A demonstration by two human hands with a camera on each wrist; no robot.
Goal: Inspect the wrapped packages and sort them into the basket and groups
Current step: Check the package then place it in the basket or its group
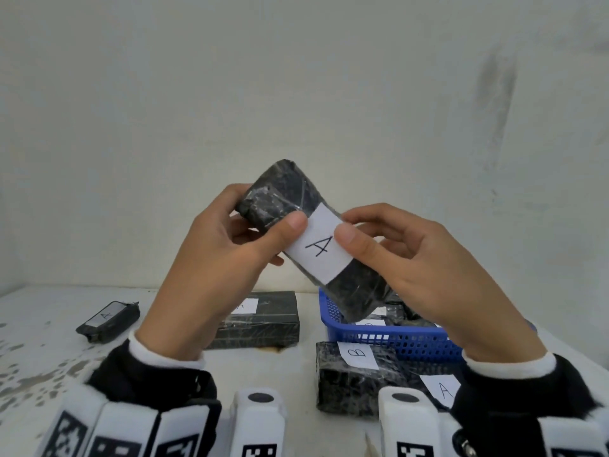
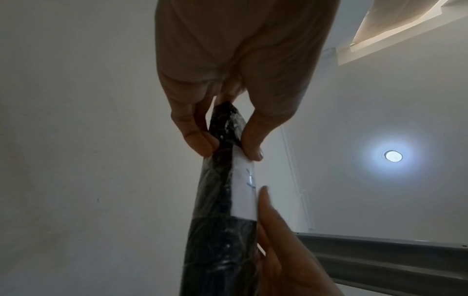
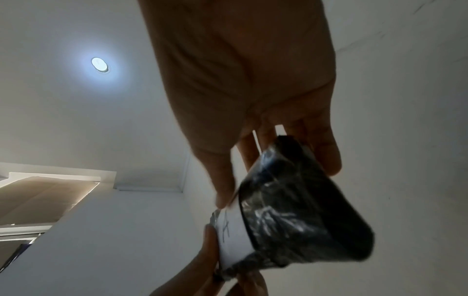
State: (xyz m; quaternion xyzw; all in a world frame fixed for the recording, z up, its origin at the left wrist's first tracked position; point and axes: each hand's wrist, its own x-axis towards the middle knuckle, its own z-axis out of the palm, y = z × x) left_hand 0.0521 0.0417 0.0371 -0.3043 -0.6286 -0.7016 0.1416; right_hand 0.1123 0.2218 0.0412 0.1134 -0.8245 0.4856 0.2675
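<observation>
Black film-wrapped rectangular package bearing a white paper label marked "A", held tilted in mid-air above the blue perforated plastic basket; left hand and right hand each pinch it between thumb and fingers.

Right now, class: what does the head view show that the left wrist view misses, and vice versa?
Head only: the blue basket, the table, a package labelled B and the held label's clear A. Left wrist only: a ceiling light. Both: the left hand and right hand gripping the held package.
</observation>
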